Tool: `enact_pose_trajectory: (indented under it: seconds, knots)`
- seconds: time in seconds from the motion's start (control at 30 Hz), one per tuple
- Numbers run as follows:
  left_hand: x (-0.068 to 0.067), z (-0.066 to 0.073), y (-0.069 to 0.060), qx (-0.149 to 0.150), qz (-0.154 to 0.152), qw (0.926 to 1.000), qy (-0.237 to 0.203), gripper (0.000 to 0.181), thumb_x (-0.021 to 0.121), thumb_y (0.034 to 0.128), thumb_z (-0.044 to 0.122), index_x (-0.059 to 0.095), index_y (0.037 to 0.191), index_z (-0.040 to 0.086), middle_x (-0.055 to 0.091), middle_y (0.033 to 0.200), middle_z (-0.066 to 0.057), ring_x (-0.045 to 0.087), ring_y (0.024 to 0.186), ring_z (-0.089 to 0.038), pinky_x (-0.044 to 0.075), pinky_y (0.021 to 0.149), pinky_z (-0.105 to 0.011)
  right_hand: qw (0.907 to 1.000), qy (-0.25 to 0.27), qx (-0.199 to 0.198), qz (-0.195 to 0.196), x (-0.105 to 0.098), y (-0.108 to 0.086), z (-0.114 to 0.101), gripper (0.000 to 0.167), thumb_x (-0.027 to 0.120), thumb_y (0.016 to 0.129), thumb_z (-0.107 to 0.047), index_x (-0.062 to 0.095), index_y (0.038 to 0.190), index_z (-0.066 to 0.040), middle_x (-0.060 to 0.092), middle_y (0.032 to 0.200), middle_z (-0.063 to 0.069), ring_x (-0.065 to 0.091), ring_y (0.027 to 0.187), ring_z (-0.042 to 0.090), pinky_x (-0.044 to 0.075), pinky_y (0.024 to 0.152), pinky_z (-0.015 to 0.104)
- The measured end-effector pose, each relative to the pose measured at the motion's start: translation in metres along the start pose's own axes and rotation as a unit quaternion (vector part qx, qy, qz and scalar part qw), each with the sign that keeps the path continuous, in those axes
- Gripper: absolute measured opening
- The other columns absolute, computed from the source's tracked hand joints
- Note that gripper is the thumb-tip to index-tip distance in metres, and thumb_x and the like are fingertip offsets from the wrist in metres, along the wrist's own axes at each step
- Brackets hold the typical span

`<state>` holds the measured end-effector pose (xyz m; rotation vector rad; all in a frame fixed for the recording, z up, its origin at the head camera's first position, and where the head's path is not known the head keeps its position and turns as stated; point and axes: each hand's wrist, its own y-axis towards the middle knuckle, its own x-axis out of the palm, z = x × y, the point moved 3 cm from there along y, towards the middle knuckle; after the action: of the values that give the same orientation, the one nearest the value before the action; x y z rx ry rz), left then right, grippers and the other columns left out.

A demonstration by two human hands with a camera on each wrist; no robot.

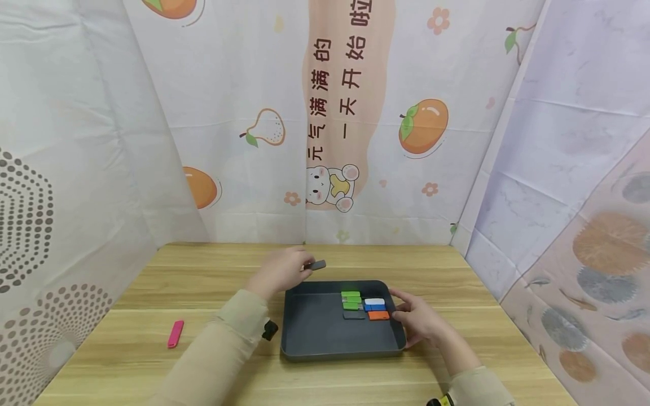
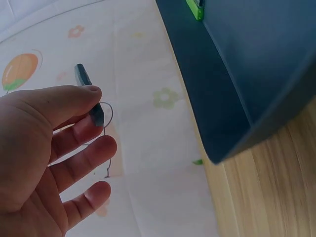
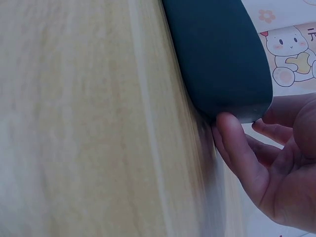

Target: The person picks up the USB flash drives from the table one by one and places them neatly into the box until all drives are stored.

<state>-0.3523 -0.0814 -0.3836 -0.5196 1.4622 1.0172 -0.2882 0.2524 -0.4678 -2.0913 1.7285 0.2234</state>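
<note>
Over the far left part of the dark grey tray [image 1: 325,355], my left hand [image 1: 281,270] pinches a dark grey USB stick [image 1: 316,265] between thumb and forefinger. In the left wrist view the stick [image 2: 83,75] points up past the thumb, the other fingers spread loosely. My right hand [image 1: 418,318] holds the tray's right wall, its fingertips at the rim and side. Inside the tray, toward the right, lie green USB sticks [image 1: 351,306], a dark grey one [image 1: 354,316], an orange one [image 1: 378,316], a blue one [image 1: 374,308] and a white one [image 1: 374,301].
A pink USB stick [image 1: 175,334] lies on the wooden table [image 1: 127,361], left of the tray. Printed white curtains [image 1: 244,186] hang behind the table and along both sides.
</note>
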Motion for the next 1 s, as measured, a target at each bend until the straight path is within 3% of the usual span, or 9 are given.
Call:
enact_pose_trajectory:
  seconds: [0.47, 0.63, 0.8, 1.0]
  knots:
    - [0.008, 0.022, 0.017, 0.014, -0.026, 0.9991, 0.032, 0.011, 0.077, 0.0924, 0.026, 0.077, 0.102, 0.021, 0.069, 0.102, 0.005, 0.062, 0.087, -0.012, 0.052, 0.079, -0.034, 1.0000, 0.003, -0.004, -0.007, 0.000, 0.001, 0.001, 0.062, 0.059, 0.098, -0.001, 0.041, 0.156, -0.015, 0.060, 0.129, 0.024, 0.063, 0.104, 0.036, 0.057, 0.053, 0.052]
    - [0.015, 0.027, 0.023, 0.027, -0.028, 0.9968, 0.070, 0.004, 0.077, 0.0910, 0.026, 0.075, 0.090, 0.022, 0.067, 0.092, 0.006, 0.060, 0.078, -0.013, 0.052, 0.072, -0.035, 1.0000, 0.006, -0.002, -0.007, 0.000, 0.000, 0.001, 0.062, 0.060, 0.099, -0.001, 0.041, 0.156, -0.015, 0.060, 0.129, 0.024, 0.063, 0.103, 0.036, 0.057, 0.054, 0.053]
    - [0.024, 0.031, 0.027, 0.043, -0.028, 0.9947, 0.089, 0.015, 0.079, 0.0890, 0.026, 0.070, 0.078, 0.023, 0.063, 0.080, 0.008, 0.055, 0.068, -0.012, 0.049, 0.066, -0.033, 0.9999, 0.007, -0.002, -0.008, 0.000, 0.000, 0.002, 0.062, 0.060, 0.099, -0.001, 0.041, 0.156, -0.015, 0.060, 0.129, 0.024, 0.063, 0.103, 0.035, 0.057, 0.054, 0.053]
    - [0.038, 0.033, 0.031, 0.045, -0.053, 0.9940, 0.085, 0.005, 0.081, 0.0874, 0.024, 0.078, 0.091, 0.021, 0.070, 0.091, 0.005, 0.065, 0.083, -0.014, 0.054, 0.074, -0.034, 0.9999, 0.006, -0.007, -0.010, 0.000, 0.000, 0.001, 0.062, 0.059, 0.099, -0.002, 0.040, 0.157, -0.016, 0.060, 0.128, 0.024, 0.064, 0.101, 0.035, 0.057, 0.053, 0.052]
